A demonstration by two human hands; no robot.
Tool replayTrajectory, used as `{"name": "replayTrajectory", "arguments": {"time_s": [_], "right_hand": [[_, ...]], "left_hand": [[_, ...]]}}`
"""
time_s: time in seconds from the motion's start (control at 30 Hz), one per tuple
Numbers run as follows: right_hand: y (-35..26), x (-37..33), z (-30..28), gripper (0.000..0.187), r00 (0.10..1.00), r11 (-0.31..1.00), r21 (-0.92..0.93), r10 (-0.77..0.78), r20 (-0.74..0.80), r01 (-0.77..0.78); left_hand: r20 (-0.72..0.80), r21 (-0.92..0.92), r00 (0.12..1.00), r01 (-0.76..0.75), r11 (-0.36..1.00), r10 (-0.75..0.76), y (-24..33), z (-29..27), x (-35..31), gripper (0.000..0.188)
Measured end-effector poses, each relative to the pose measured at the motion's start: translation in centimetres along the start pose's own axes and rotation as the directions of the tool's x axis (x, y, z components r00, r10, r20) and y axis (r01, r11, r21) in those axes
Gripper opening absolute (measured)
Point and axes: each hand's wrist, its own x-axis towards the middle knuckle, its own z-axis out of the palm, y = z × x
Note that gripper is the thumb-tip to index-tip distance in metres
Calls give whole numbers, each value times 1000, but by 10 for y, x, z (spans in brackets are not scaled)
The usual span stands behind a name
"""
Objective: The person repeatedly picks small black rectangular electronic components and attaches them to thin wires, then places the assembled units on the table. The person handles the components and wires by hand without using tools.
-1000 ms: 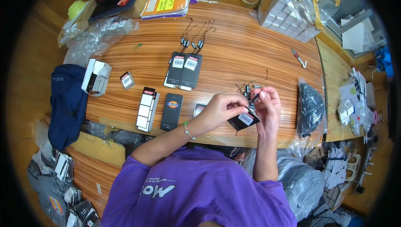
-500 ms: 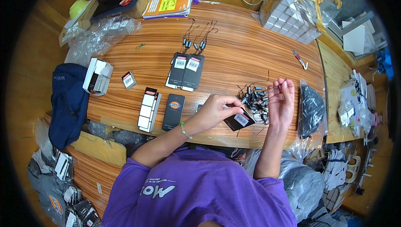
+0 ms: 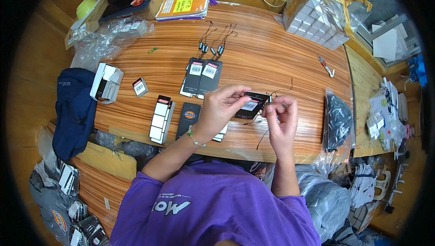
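Note:
My left hand (image 3: 225, 110) pinches a black hang tag (image 3: 247, 110) with a white sticker, holding it tilted above the table. Close against the tag's right edge, the fingers of my right hand (image 3: 282, 118) are closed on a thin dark string (image 3: 263, 138), whose end dangles below. Both hands largely cover the heap of strings behind them. Strung tags (image 3: 209, 81) lie fanned farther off, their cords and small black seals (image 3: 219, 50) stretching away from me. By my left wrist are a stack of black tags (image 3: 187, 115) and a stack with white stickers (image 3: 161, 121).
Left on the table are an open white box (image 3: 106, 83), a small sticker stack (image 3: 140, 87) and a navy bag (image 3: 74, 110). A carton of white boxes (image 3: 312, 17) stands far right, near red-handled snips (image 3: 325, 65). A plastic bag of black strings (image 3: 338, 119) lies at right.
My left hand has lifted the tag up and leftward. My right hand has come down and left from above the string heap, meeting the tag's edge.

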Motion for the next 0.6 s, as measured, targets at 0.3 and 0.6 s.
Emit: {"name": "replayTrajectory", "arguments": {"time_s": [0.3,0.6], "right_hand": [[-2,6,12,13,988,957,-264,-86,127,117],[-1,6,16,20,991,920,-377,-72,110,108]], "left_hand": [[-11,49,1000,-26,998,27,1,-1,0,14],[9,37,1000,13,999,-13,4,-4,-2,11]]}}
